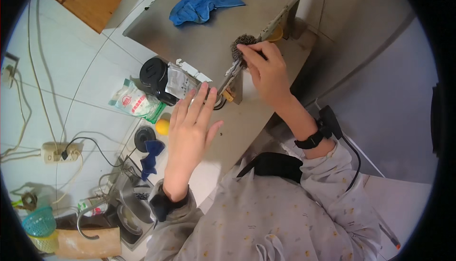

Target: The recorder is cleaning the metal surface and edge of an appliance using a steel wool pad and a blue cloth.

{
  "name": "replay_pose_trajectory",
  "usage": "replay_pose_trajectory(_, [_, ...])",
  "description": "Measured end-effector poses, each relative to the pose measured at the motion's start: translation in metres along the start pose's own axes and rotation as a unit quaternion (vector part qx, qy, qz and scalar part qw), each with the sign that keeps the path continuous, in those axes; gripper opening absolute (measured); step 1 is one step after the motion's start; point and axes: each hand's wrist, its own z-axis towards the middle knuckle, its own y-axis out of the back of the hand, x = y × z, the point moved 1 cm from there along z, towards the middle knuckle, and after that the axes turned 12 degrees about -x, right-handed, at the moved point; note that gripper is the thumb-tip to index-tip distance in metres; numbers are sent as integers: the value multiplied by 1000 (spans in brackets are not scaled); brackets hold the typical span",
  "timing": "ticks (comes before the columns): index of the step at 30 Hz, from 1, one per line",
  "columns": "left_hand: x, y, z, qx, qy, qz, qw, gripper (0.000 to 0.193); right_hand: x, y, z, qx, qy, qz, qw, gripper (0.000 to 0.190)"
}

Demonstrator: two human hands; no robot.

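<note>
My right hand (266,69) pinches a dark wiry scouring pad (243,43) against the chipped, peeling edge (274,20) of a metal shelf (210,43). My left hand (190,129) is held flat with its fingers extended, holding nothing, near the shelf's lower corner. A crumpled blue cloth (201,7) lies on the metal surface. Just beyond my left fingertips are a silver packet (180,81) and a black-lidded jug (154,73). The palm side of my left hand is hidden.
A printed plastic bag (137,101), a yellow round item (162,127) and a black round lid (144,138) sit left of my left hand. Farther left are a power strip (61,153) with cords, a sink (131,207) with a curved faucet (81,225), and plastic baskets (40,221).
</note>
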Motion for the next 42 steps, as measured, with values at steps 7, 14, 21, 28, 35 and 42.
replay_pose_trajectory(7, [8, 12, 14, 1, -39, -1, 999, 53, 35, 4, -23, 13, 91, 48, 995, 39])
replay_pose_trajectory(14, [4, 15, 29, -11, -31, -8, 999, 38, 31, 0, -20, 8, 77, 16, 997, 36])
replay_pose_trajectory(21, [-2, 18, 29, -2, -6, 7, 1000, 34, -8, 7, 2, 36, 92, 17, 995, 35])
replay_pose_trajectory(28, [-2, 16, 28, 9, 2, 8, 1000, 35, 38, -2, -26, 31, 54, 121, 991, 36])
replay_pose_trajectory(35, [-7, 17, 31, 4, 0, 7, 1000, 33, -24, 5, 7, 4, -11, 34, 999, 33])
replay_pose_trajectory(42, [-6, 18, 30, 20, 22, 4, 1000, 32, 29, -2, -22, 13, 23, 131, 991, 31])
